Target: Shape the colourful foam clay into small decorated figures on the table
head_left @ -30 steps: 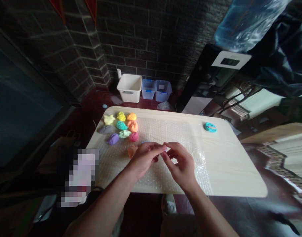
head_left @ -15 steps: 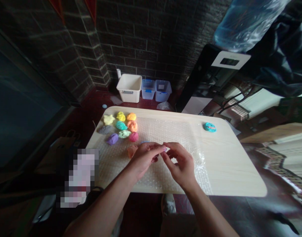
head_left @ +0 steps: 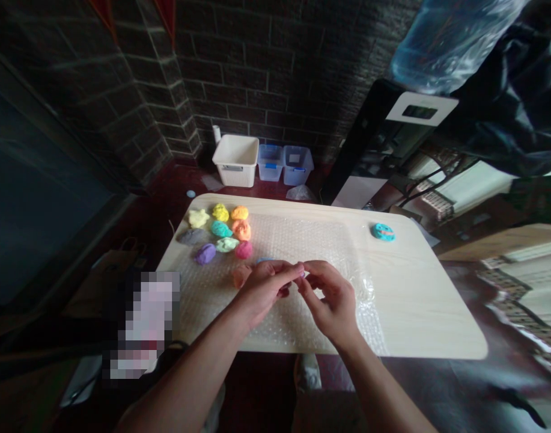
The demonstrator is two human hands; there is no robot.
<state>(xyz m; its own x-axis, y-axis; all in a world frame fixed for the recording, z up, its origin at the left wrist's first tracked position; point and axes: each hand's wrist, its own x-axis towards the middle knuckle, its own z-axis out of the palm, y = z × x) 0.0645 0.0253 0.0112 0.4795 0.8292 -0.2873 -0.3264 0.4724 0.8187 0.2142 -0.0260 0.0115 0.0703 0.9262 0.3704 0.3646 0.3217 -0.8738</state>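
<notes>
My left hand (head_left: pixel 273 287) and my right hand (head_left: pixel 329 297) meet fingertip to fingertip above the bubble wrap (head_left: pixel 297 240). Both are closed in a pinch round a tiny purplish piece of clay (head_left: pixel 302 275), mostly covered by the fingers. Just left of my left hand lies a brownish-orange lump of clay (head_left: pixel 241 276). Part of a blue piece (head_left: pixel 265 260) shows behind that hand. Farther left sit several clay lumps, among them a purple one (head_left: pixel 206 254), a crimson one (head_left: pixel 244 249), a teal one (head_left: pixel 222 229) and a grey one (head_left: pixel 193 236).
A turquoise clay disc with an orange stripe (head_left: pixel 383 232) lies at the right of the wooden table (head_left: pixel 428 300). Beyond the table's far edge, a white basket (head_left: pixel 236 168) and two blue-tinted bins (head_left: pixel 297 174) stand on the floor. A water dispenser (head_left: pixel 365 144) rises at the back right.
My fingertips shift very slightly against each other around the small piece. Both hands stay in the same place, and the lumps on the table have not moved.
</notes>
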